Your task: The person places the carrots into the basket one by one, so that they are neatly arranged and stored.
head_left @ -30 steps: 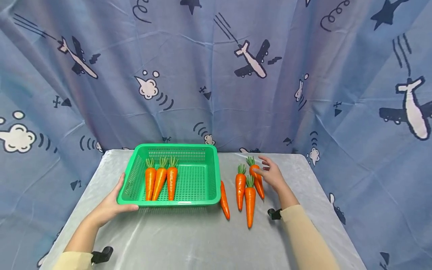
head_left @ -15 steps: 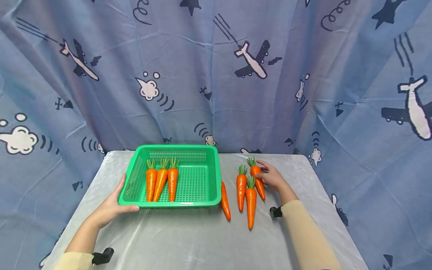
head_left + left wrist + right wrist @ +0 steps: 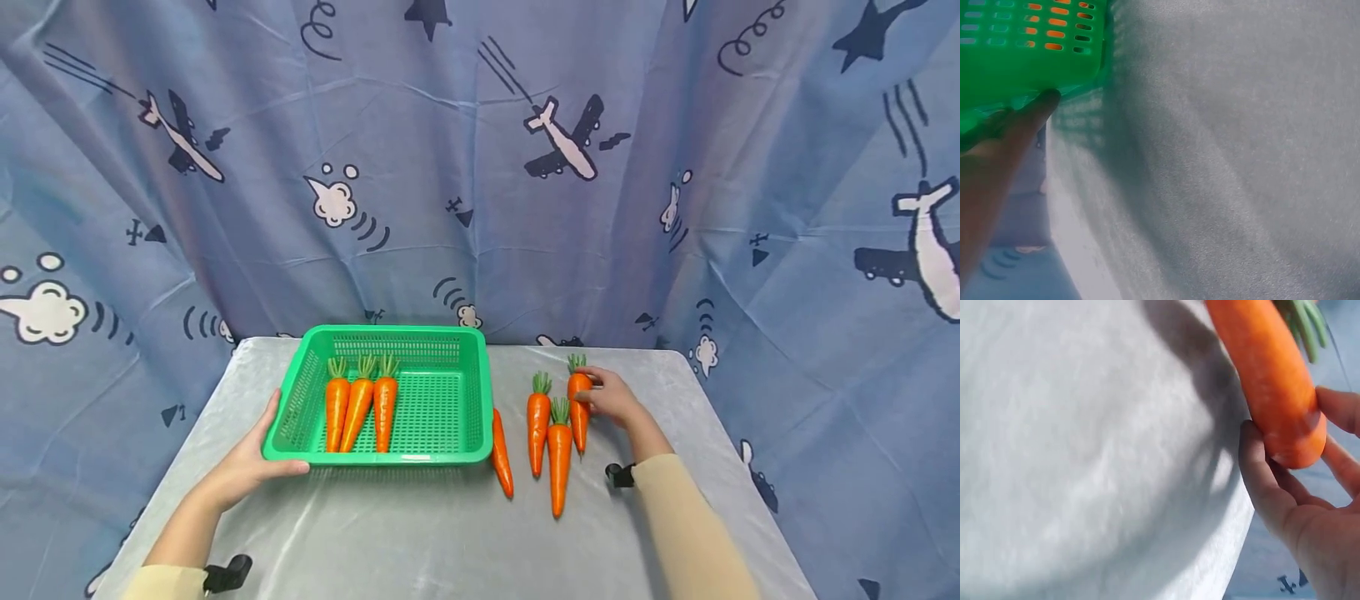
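Right hand (image 3: 613, 397) grips a carrot (image 3: 1269, 378), less slanted than before; left hand (image 3: 249, 460) holds green basket (image 3: 375, 459). Grey worktop (image 3: 375, 542), blue curtain (image 3: 427, 133) behind.

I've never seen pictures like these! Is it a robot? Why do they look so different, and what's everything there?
No robot here: those are a person's own two hands. The wide picture comes from a camera on the person's head, looking forward and down. The two close-ups come from cameras on the wrists.

On the grey-covered table sits a green basket with three carrots inside. The left hand touches its corner. The right hand holds another carrot between thumb and fingers. Three more loose carrots lie to the right of the basket, one partly hidden by it.
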Demonstrator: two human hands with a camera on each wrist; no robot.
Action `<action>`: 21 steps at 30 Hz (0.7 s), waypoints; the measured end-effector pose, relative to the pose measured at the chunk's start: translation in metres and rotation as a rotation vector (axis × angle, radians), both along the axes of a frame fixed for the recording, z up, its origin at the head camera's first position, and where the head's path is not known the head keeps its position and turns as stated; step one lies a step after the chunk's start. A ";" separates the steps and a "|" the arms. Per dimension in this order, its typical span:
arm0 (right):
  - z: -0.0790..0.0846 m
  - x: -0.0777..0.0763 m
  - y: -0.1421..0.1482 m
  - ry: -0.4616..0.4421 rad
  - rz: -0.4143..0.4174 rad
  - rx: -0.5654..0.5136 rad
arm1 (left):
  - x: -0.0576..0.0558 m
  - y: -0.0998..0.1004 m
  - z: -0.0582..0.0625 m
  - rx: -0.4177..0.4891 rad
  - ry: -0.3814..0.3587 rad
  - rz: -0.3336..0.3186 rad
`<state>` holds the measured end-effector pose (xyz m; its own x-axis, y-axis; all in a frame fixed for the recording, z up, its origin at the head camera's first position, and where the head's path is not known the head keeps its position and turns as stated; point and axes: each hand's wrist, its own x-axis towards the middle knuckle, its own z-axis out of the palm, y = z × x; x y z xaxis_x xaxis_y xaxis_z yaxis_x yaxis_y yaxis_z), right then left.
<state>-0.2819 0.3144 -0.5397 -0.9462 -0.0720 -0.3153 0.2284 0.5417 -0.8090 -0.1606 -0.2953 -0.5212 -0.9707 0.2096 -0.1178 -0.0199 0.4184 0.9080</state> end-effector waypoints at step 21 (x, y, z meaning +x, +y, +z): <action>0.069 0.042 -0.019 0.167 -0.100 -0.280 | 0.002 -0.002 -0.001 0.007 0.026 -0.020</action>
